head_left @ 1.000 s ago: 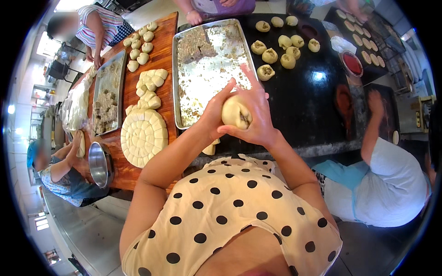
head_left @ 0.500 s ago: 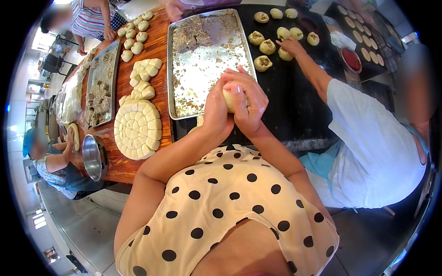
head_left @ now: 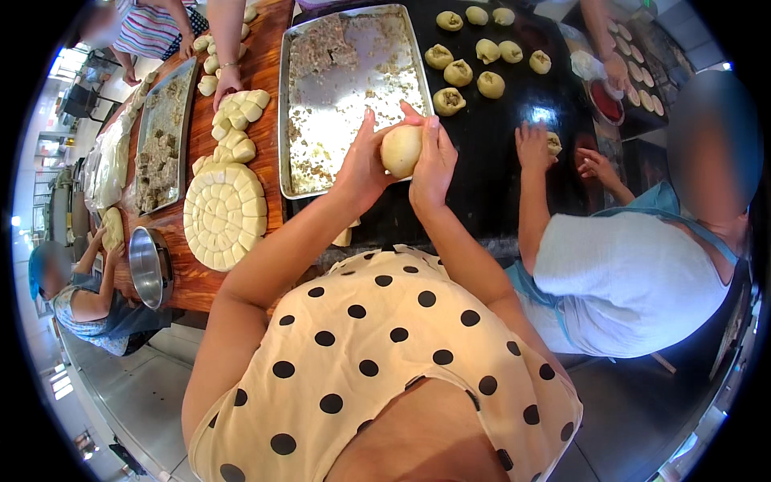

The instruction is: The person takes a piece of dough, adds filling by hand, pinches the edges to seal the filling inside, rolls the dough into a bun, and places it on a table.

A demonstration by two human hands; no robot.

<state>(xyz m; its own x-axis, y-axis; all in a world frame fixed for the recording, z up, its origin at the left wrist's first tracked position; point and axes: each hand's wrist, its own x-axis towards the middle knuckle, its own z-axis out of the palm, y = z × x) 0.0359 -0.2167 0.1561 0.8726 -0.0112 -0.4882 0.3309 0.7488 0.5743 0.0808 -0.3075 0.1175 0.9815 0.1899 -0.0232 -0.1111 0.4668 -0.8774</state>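
A smooth, pale dough ball [head_left: 401, 152] sits between my two palms, raised over the near right corner of a metal tray. My left hand [head_left: 363, 167] presses its left side with the thumb and fingers extended. Against its right side curves my right hand [head_left: 434, 169], its fingertips reaching over the far side. Beneath and beyond them, the metal tray [head_left: 286, 120] holds a crumbly brown filling [head_left: 321, 50], thick at the far end and scattered nearer me. A small piece of dough [head_left: 345, 235] lies partly hidden below my left forearm.
Left of the tray are a scored dough round [head_left: 225, 217] and dough pieces [head_left: 241, 112], which another person's hand [head_left: 229, 83] touches. Filled dough balls [head_left: 458, 73] stand on the black surface at right. A co-worker's hand [head_left: 532, 146] works there. A steel bowl [head_left: 150, 267] sits at far left.
My clasped hands have parted somewhat, exposing the dough ball. The right co-worker's hand has drawn back from the filled balls to a nearer one. Another person's arm now reaches to the cut dough.
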